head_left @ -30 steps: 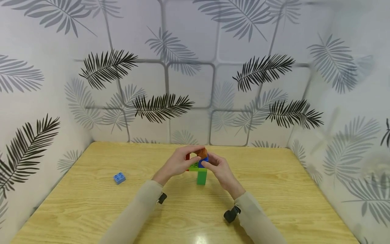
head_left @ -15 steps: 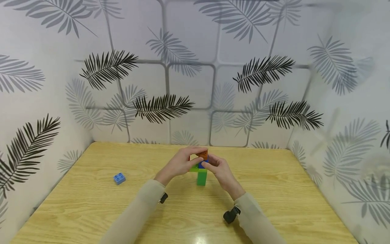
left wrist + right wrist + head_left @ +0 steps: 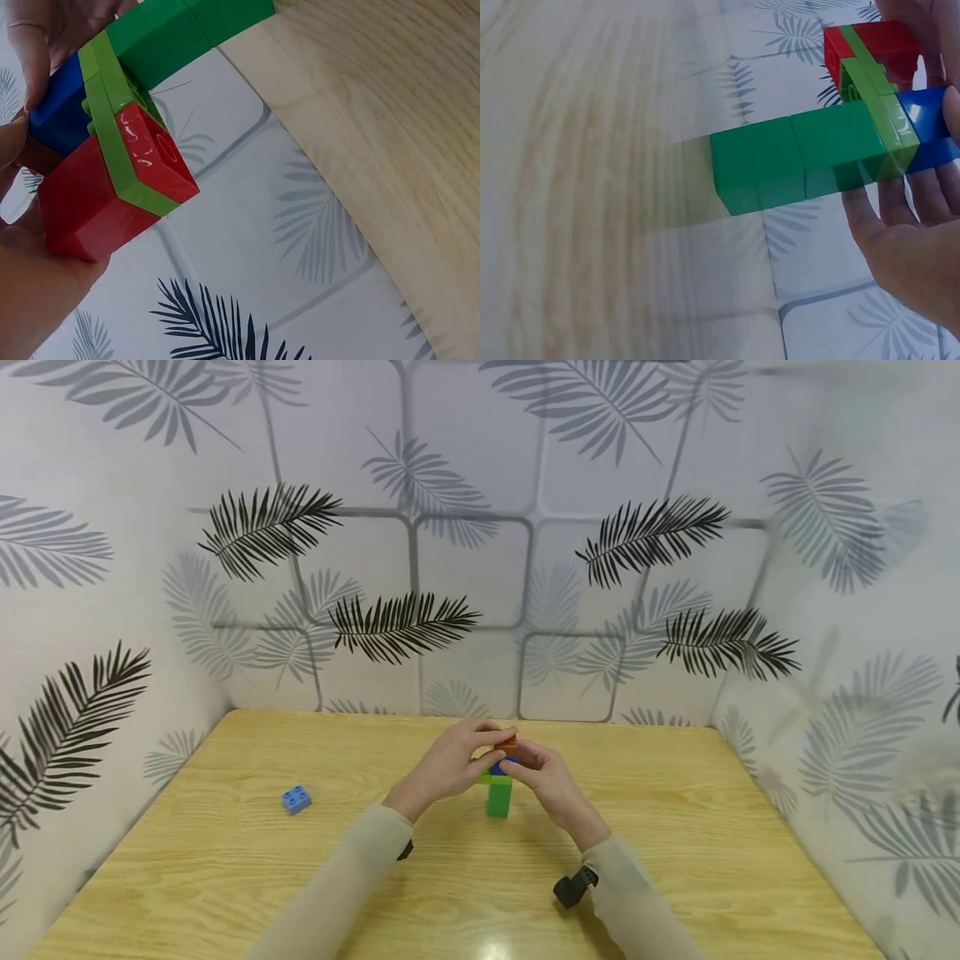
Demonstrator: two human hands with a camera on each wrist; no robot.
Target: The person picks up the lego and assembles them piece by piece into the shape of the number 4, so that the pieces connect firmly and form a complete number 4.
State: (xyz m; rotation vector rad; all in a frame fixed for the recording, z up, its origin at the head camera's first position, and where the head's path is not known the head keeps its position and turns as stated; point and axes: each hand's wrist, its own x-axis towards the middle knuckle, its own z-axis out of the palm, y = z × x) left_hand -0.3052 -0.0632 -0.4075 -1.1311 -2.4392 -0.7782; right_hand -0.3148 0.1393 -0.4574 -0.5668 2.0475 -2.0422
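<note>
Near the back of the table, a toy brick build stands on a column of two green bricks (image 3: 757,169). A light green brick (image 3: 114,146) lies across the column and reaches sideways to red bricks (image 3: 90,202) above and below its other end. On top over the column is a blue brick (image 3: 497,769), with an orange brick (image 3: 509,747) above it. My left hand (image 3: 448,760) pinches the orange brick between thumb and fingers. My right hand (image 3: 553,783) grips the blue brick from the right, thumb in front and fingers behind. In the head view, my left hand hides the red bricks.
A loose light blue brick (image 3: 296,799) lies studs up on the wooden table (image 3: 225,877), left of the build. Leaf-patterned panels (image 3: 465,568) rise behind and on both sides. Dark wrist cameras (image 3: 574,887) are strapped below the hands.
The orange brick has gone from tilted to level on the blue brick. My left hand has shifted slightly right and now covers the red bricks. The right hand has barely moved.
</note>
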